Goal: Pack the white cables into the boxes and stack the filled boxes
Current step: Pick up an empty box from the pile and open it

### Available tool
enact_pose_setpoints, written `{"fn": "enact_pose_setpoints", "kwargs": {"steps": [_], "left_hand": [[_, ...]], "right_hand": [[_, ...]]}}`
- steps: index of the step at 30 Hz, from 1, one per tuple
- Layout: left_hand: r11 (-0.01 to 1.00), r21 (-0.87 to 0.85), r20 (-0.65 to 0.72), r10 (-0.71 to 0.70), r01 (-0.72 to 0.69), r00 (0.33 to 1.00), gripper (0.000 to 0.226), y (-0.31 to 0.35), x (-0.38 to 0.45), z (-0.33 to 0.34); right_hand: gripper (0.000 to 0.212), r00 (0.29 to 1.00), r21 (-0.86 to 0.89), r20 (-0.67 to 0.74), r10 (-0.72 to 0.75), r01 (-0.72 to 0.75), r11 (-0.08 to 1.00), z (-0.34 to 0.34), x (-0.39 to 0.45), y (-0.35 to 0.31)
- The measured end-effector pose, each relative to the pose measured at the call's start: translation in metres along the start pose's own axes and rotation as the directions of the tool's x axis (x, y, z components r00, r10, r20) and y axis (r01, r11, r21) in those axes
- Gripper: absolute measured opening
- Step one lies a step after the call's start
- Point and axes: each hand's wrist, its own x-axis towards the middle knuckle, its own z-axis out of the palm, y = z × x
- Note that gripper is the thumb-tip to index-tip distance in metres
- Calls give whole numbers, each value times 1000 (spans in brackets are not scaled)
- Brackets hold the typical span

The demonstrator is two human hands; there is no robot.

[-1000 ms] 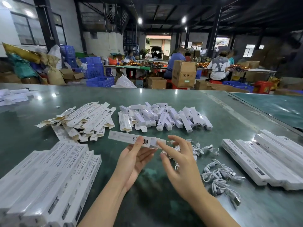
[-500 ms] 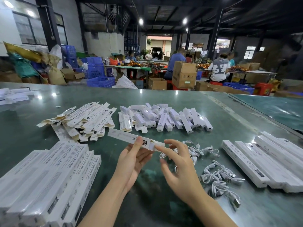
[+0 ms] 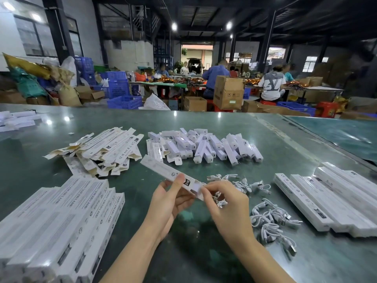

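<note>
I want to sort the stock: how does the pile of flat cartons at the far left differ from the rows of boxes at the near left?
The flat cartons lie collapsed, in a loose heap, flaps open and brown insides showing. The near-left boxes are squared up, laid side by side in neat rows. Both are long, white and printed.

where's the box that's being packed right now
In the head view it is centre frame: the long white box is held in the left hand, its open end at the right hand, beside the loose white cables.
</note>
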Motion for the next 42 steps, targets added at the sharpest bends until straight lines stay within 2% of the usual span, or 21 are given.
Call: {"fn": "enact_pose_setpoints", "kwargs": {"steps": [2,4,7,10,16,18,21,25,27,29,31,33,35,38,40,42], "left_hand": [[997,-71,10,-11,12,1000,36,0,0,0],[993,-116,1,-23,23,1000,36,0,1,1],[995,-95,-12,-15,14,1000,35,-1,2,1],[997,-83,2,-8,8,1000,33,-1,0,2],[999,-52,24,12,-11,1000,34,1,-2,4],[1000,-30,39,-1,3,999,35,0,-3,6],[997,27,61,-69,68,996,53,-2,-4,8],[991,27,96,-130,128,987,48,-1,-4,7],[989,6,112,-147,147,983,48,-2,-3,6],[988,-35,101,-146,150,984,48,-2,-1,6],[985,-94,54,-140,145,989,46,1,1,5],[977,-160,-20,-148,143,989,42,3,4,1],[958,-248,-61,-163,143,985,35,6,7,-4],[929,-331,-46,-191,165,981,30,10,7,-8],[914,-364,-13,-198,180,980,30,11,7,-9],[899,-391,22,-202,194,979,34,13,6,-10]], "right_hand": [[3,992,-105,0,-124,123,987,1,0,-1],[12,983,-161,-16,-184,179,971,1,1,-4],[17,989,-142,-58,-136,127,982,-1,1,-8],[9,994,-151,-13,-104,101,983,-1,1,-5],[7,998,-93,54,-27,32,995,1,-1,-1],[17,989,-79,151,8,4,997,2,-2,-1],[37,942,-191,322,95,-33,981,3,-4,-1],[64,919,-294,374,125,-10,956,0,-5,1],[64,914,-302,393,102,23,953,-2,-4,0],[49,943,-206,333,26,46,977,-5,0,-4],[31,995,-29,100,-8,10,1000,-12,9,-6],[16,991,43,-113,66,-62,997,-23,19,-1],[9,970,-7,-155,186,-190,982,-34,26,8],[15,943,-223,-2,333,-325,919,-42,27,20],[20,916,-423,122,383,-302,854,-42,25,22],[23,895,-564,182,407,-244,789,-43,25,19]]}}
